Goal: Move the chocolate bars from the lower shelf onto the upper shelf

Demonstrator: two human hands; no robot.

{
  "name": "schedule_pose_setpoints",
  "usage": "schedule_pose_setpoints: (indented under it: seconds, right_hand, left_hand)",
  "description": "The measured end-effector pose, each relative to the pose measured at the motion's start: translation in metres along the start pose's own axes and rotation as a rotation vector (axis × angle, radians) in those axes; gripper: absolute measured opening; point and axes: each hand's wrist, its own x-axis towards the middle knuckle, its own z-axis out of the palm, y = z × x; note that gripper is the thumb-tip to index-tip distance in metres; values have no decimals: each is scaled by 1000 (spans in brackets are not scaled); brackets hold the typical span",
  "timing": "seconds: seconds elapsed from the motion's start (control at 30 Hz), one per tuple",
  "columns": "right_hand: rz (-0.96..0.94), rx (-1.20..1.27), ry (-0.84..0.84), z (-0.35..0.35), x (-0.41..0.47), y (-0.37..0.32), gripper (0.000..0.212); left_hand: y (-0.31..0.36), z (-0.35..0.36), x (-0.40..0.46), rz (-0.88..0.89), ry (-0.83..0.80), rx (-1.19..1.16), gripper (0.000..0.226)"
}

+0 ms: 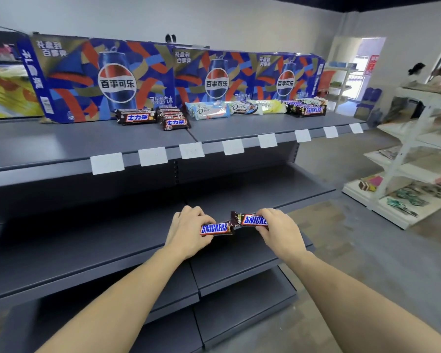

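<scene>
Gripping one Snickers bar in your left hand (pixel 189 231) and another in your right hand (pixel 278 231), both lying crosswise over the lower shelf (pixel 87 256), you face the upper shelf (pixel 61 146) up and ahead.

both forearms come in bare from the bottom edge, with no sleeve, cuff, watch or band showing on either. the bare left hand (pixel 189 231) and the bare right hand (pixel 280 231) wear no gloves and no rings; the short, unpainted nails are hard to make out.
</scene>
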Motion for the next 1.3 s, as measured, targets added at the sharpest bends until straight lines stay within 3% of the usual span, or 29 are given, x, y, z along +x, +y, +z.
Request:
schedule_pose_setpoints:
  seconds: [0.13, 0.37, 0.7, 1.0, 1.3]
  right_hand:
    - [8, -5, 20, -13, 2, 41, 33]
    - [-14, -21, 75, -53, -1, 141, 30]
    - [6, -1, 159, -105, -1, 240, 22]
    - [-82, -57, 283, -146, 67, 282, 28]
    - [-127, -96, 241, -170, 161, 305, 27]
  left_hand:
    - [35, 11, 21, 65, 69, 129, 33]
    - [136, 28, 53, 25, 55, 189, 33]
    - [253, 28, 89, -111, 63, -42, 33]
    - [273, -8, 175, 108, 303, 203, 27]
    - [259, -29, 257, 51, 451, 223, 35]
